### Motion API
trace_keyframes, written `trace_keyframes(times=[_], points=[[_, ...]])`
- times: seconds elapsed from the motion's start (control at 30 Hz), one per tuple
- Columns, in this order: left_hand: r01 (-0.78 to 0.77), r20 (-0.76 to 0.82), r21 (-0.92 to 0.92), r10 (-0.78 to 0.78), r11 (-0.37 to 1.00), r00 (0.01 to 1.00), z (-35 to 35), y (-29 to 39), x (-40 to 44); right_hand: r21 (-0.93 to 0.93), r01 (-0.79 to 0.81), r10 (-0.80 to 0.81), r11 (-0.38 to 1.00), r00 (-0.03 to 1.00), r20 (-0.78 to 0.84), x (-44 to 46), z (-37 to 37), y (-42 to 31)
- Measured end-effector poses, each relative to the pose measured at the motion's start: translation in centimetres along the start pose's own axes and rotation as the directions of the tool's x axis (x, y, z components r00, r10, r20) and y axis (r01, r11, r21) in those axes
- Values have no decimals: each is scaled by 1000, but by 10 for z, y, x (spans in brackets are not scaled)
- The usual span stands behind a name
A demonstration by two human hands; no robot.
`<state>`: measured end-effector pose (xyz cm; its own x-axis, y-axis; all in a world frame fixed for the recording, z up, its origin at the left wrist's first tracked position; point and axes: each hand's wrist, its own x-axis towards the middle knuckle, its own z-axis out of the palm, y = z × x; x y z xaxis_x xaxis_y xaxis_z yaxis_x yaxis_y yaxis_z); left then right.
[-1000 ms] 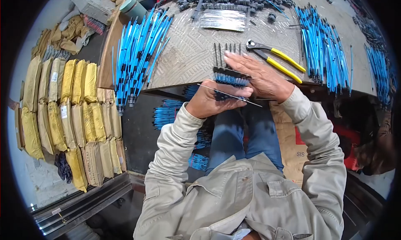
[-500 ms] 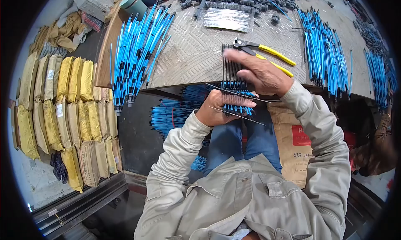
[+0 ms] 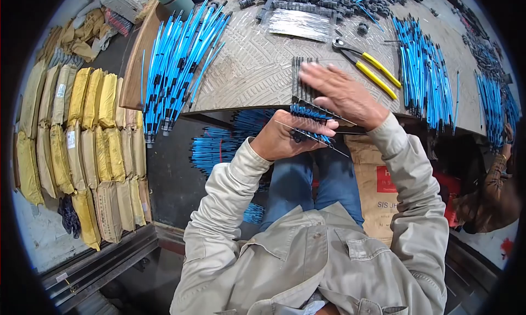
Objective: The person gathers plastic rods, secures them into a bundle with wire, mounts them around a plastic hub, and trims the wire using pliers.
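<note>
Gripping blue-and-black rods point(image 3: 308, 112), left fingers point(image 3: 311, 124) enclose their near part beside outstretched right fingers point(image 3: 327, 82).

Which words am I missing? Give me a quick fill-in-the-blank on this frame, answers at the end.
1. The wearer's ____ hand is wrapped around a bundle.
2. The pliers have ____ handles.
3. The sack bears a ____ block above the letters SIS.

Missing words: left; yellow; red.
</note>
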<state>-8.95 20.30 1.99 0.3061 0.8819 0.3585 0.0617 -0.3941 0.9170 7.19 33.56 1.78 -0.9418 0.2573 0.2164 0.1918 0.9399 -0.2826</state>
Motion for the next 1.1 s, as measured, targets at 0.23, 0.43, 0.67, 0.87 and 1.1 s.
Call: trace_keyframes(times=[0.23,0.43,0.67,0.87,1.1], points=[[-8,44,86,4,996,999,4,-6,-6,50,133,-136,990,989,52,18,6,8],[33,64,63,-37,997,997,8,-9,-15,119,143,-150,983,987,50,19,8,12],[137,202,147,-165,980,965,-11,22,-14,32,172,-169,985,982,-81,21,20,16],[221,189,254,-272,942,944,-18,40,-26,86,148,-142,985,987,-82,21,18,14],[300,-30,187,-300,935,953,-26,52,-54,107,126,-109,986,983,-146,22,19,11]])
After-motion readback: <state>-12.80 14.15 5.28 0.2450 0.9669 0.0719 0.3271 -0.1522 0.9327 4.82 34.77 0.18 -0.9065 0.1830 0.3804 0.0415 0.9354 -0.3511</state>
